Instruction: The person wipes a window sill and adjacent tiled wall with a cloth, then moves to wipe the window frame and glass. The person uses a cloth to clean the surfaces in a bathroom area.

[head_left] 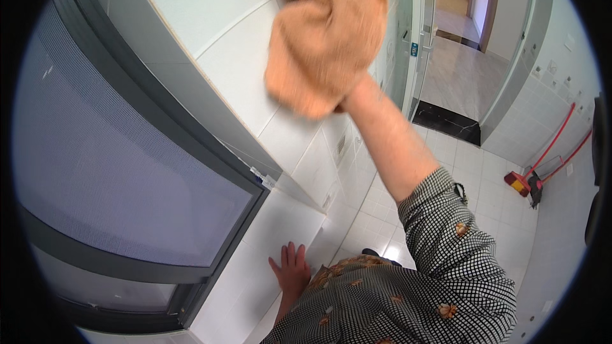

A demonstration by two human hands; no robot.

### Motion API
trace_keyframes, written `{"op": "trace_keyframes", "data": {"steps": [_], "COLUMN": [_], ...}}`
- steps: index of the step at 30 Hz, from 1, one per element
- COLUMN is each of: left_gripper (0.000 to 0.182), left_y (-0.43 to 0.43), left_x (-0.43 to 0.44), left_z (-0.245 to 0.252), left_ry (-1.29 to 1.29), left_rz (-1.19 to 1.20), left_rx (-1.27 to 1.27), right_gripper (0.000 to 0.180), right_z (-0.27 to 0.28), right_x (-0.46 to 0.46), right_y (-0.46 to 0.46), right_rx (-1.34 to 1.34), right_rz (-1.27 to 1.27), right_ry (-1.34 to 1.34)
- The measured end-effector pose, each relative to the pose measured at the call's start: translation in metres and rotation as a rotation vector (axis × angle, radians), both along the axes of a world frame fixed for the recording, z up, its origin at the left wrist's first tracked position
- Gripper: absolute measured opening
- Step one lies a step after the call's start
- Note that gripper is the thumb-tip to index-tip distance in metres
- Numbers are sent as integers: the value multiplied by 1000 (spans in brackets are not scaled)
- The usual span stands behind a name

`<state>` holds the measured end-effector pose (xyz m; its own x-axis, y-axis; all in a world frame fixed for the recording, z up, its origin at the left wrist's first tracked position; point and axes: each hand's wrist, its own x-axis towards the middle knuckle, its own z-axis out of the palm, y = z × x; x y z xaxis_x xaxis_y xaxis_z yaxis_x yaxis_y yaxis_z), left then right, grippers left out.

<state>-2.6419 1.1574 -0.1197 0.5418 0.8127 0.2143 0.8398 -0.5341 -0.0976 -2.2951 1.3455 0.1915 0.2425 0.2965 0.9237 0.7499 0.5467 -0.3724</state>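
An orange cloth [330,43], softly blurred, hangs folded over my raised right hand [353,97], against or close to the white wall tiles [239,67]. Only the wrist end of that hand shows; the cloth hides the fingers that hold it up. Down on the white tiled window sill [267,229], my left hand [292,267] rests with its fingers spread and nothing in it. Beside the sill is a dark-framed window [234,234] with a mesh screen [129,153].
A glass door [425,33] stands by a doorway with a black stone threshold [447,122]. A red-handled broom [519,182] and a dustpan [535,188] lean at the right wall. White floor tiles [459,157] lie below, and a dark shoe [370,252] shows near my body.
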Motion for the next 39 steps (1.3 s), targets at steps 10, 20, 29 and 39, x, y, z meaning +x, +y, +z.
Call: {"op": "trace_keyframes", "data": {"steps": [10,20,29,39], "left_gripper": [52,59,63,62], "left_y": [-2,-2,0,2], "left_x": [5,5,-4,-9], "left_z": [8,12,0,-10], "left_ry": [-4,-11,35,1], "left_rz": [44,42,33,-3], "left_rx": [-71,-123,-114,-62], "right_gripper": [44,45,46,47], "right_z": [-66,-271,-280,-146], "right_x": [73,-29,-134,-72], "right_y": [34,-34,-109,-46], "right_rx": [-196,-570,-536,-247], "right_rz": [11,90,330,236], "right_ry": [434,606,274,26]}}
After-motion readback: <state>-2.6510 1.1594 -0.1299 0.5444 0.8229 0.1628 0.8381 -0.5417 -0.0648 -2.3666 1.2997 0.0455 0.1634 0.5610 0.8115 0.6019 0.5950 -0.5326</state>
